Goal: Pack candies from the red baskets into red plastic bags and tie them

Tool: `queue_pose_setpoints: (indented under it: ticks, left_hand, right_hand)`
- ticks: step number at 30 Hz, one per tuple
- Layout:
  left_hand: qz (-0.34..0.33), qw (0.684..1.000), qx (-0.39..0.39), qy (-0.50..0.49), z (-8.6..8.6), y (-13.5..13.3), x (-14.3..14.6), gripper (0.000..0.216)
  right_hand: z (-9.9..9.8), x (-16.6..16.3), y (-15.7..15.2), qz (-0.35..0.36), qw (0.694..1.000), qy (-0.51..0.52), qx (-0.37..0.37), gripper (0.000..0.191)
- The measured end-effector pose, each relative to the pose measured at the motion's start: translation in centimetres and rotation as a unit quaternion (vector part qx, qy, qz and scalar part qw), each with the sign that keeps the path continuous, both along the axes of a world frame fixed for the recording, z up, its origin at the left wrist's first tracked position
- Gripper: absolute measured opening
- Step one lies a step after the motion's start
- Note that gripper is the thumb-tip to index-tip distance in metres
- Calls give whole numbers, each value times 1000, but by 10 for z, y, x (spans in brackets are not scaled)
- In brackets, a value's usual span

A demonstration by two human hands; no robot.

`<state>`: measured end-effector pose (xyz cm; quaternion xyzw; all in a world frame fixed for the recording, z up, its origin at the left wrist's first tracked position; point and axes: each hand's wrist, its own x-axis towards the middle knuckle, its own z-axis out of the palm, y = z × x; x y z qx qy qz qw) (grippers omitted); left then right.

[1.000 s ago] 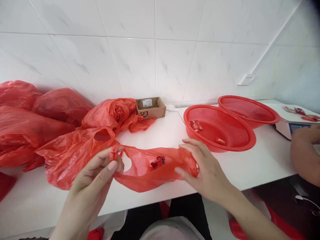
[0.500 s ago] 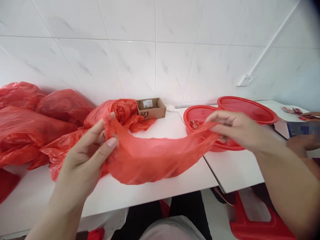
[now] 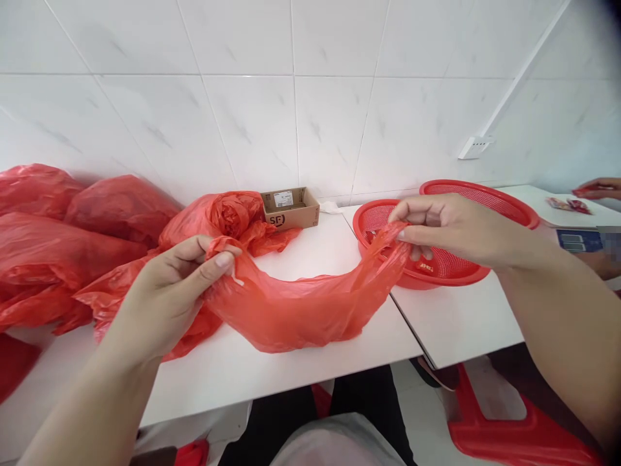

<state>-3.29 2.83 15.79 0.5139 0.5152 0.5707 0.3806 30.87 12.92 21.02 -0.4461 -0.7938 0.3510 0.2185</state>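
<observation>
A thin red plastic bag hangs in a sagging curve between my two hands, over the front of the white table. My left hand pinches one end of it between thumb and fingers. At the other end, my right hand has it gripped between thumb and forefinger. Behind the right hand stands a red mesh basket with a few small red packets in it. Close beyond my left hand lies a bunched red plastic bag.
Several stuffed red bags crowd the table's left side. A small open cardboard box sits near the tiled wall. A second red basket is at right, with another person's hand beyond. A red stool stands below.
Both hands have come slightly closer together, and the bag between them sags in more folds. The other person's hand at far right has lifted away from the packets.
</observation>
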Motion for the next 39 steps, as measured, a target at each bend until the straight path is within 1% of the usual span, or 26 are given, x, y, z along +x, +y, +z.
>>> queue_pose_setpoints:
  ticks: [2,4,5,6,7,8,10,12,13,14,15,16,17,20,22,25,26,28,30,31,33,35,36,37,39]
  left_hand:
    - [-11,999,11,-32,3,4,-1,12]
    - [-11,999,32,-16,9,9,2,14]
    - [-24,999,45,0,12,11,4,16]
    - [-49,997,55,15,16,13,7,19]
    - [-88,994,58,30,19,15,10,23]
    - [-136,988,49,48,21,17,13,29]
    - [-222,970,-1,99,25,23,21,49]
    - [-256,950,-68,165,26,29,30,63]
    - [-257,941,-98,196,25,32,34,62]
    - [-254,934,-121,218,24,35,37,53]
    - [-251,931,-136,227,23,38,40,40]
    - [-248,932,-143,221,23,41,43,29]
    - [-244,938,-143,202,22,43,45,25]
    - [-222,962,-130,95,21,49,46,32]
    - [-211,967,-129,53,19,51,45,37]
    - [-213,968,-119,51,15,55,41,38]
    - [-214,969,-113,54,14,56,40,36]
    - [-214,970,-96,66,14,55,37,31]
    - [-223,964,-78,121,17,54,36,23]
    - [-229,958,-66,159,18,52,36,18]
    - [-241,943,-33,226,20,50,38,13]
    - [-233,932,6,278,18,48,41,14]
    - [-213,926,25,310,15,47,43,17]
    - [-179,919,44,348,11,47,44,21]
    - [-86,898,96,422,3,47,46,31]
  right_hand:
    - [12,-9,-2,23,1000,-10,13,14]
    - [24,-22,-3,52,998,-16,31,10]
    - [29,-29,-4,66,997,-14,41,9]
    - [33,-37,-5,80,995,-10,52,10]
    - [36,-46,-6,93,994,-3,63,12]
    - [38,-55,-7,108,991,3,72,14]
    - [39,-74,-8,145,986,15,84,18]
    - [37,-92,-10,185,979,28,86,21]
    - [34,-101,-10,200,975,39,87,22]
    - [31,-108,-11,210,972,53,88,23]
    - [28,-114,-11,215,970,71,90,23]
    - [23,-119,-11,215,968,91,95,23]
    - [18,-122,-9,211,965,113,104,22]
    - [0,-122,-1,186,960,146,147,24]
    - [-12,-117,5,183,964,125,144,24]
    - [-21,-108,3,185,971,102,109,17]
    - [-20,-104,-2,191,970,108,103,17]
    - [-15,-98,-12,229,962,121,90,20]
    - [-11,-95,-20,259,951,146,80,23]
    - [-11,-95,-21,251,950,167,84,22]
    - [-17,-98,-16,197,953,208,96,17]
    - [-30,-103,-5,149,963,211,77,18]
    - [-37,-106,1,142,969,195,51,21]
    - [-45,-109,7,143,974,176,17,24]
    - [-58,-113,14,163,974,152,-50,28]
